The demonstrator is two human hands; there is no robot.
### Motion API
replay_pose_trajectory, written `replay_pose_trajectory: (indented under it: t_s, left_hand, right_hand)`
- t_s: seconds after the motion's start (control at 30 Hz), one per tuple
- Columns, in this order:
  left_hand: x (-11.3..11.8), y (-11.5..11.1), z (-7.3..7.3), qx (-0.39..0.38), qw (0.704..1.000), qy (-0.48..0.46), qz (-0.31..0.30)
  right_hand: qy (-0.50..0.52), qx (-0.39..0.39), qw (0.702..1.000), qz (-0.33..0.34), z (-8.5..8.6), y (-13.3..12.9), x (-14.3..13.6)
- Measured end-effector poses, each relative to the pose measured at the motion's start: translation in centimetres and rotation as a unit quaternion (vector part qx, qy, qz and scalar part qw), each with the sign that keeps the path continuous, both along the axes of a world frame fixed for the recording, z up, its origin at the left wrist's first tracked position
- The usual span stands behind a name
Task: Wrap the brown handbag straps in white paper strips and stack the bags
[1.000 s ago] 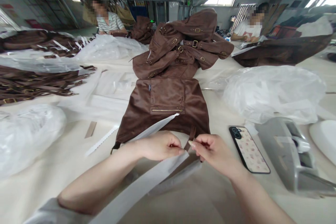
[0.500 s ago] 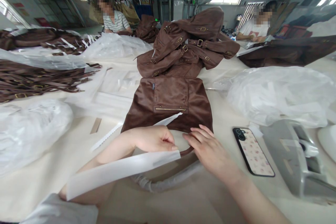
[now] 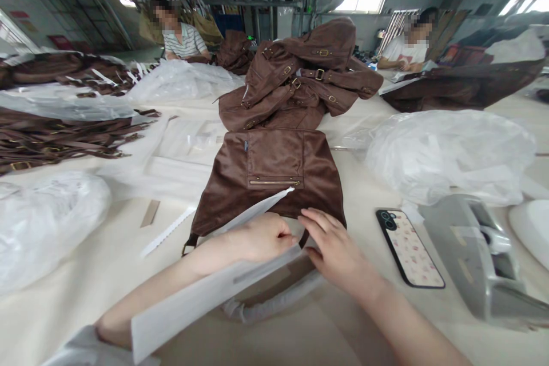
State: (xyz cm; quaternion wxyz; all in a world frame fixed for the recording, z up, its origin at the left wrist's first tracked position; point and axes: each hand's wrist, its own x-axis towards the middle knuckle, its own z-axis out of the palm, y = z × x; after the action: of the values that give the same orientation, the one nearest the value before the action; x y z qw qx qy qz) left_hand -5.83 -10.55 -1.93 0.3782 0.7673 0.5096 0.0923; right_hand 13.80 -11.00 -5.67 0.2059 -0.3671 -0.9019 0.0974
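Observation:
A brown leather-look bag point(image 3: 274, 151) with a zipped pocket lies flat in front of me. Its brown handle point(image 3: 304, 238) curves toward me between my hands; one stretch of it is wrapped in white material point(image 3: 274, 300). My left hand point(image 3: 270, 236) is closed at the end of a white paper strip point(image 3: 189, 303), which hangs down across my forearm. At the handle's right side, my right hand point(image 3: 332, 243) has its fingers stretched and its thumb apart. Another white strip point(image 3: 261, 206) lies across the bag's lower part, partly behind my left hand.
More brown bags point(image 3: 300, 77) are piled behind. To the left lie brown straps point(image 3: 55, 140) and a plastic bundle point(image 3: 51, 229). A phone point(image 3: 412, 249), a tape dispenser point(image 3: 467, 257) and a plastic bag point(image 3: 450, 154) are at right. Two people point(image 3: 182, 40) sit across the table.
My left hand has shifted slightly right with the white strip, whose free end has dropped lower. My right thumb has come apart from the fingers beside the handle. The view has shifted slightly.

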Motion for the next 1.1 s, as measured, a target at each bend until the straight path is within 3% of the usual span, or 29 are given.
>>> replay_pose_trajectory:
  t_s: [0.1,0.33,0.67,0.87,0.97,1.1]
  left_hand:
    - [-0.6,0.1,0.5,-0.022,1.000,0.013,-0.010]
    - [-2.8,0.6,1.7,-0.040,0.998,0.055,-0.001]
    - [-1.1,1.4,-1.8,-0.015,0.999,0.039,0.003]
    - [0.6,1.2,-3.9,0.018,0.999,0.042,0.014]
    - [0.9,1.2,-4.4,0.024,0.999,0.021,0.027]
    - [1.0,1.5,-4.0,0.028,0.999,-0.025,0.008]
  right_hand:
    - [0.004,0.004,1.000,-0.013,-0.1,1.2,1.1]
    - [0.000,-0.026,0.999,0.044,-0.6,2.3,1.0]
    - [0.002,-0.046,0.998,0.051,-0.5,2.3,1.0]
    - [0.012,-0.052,0.999,0.000,-0.4,2.4,2.1]
    - [0.008,-0.058,0.998,-0.037,-0.3,2.8,2.9]
    - [0.042,-0.084,0.995,-0.028,-0.9,3.5,3.3]
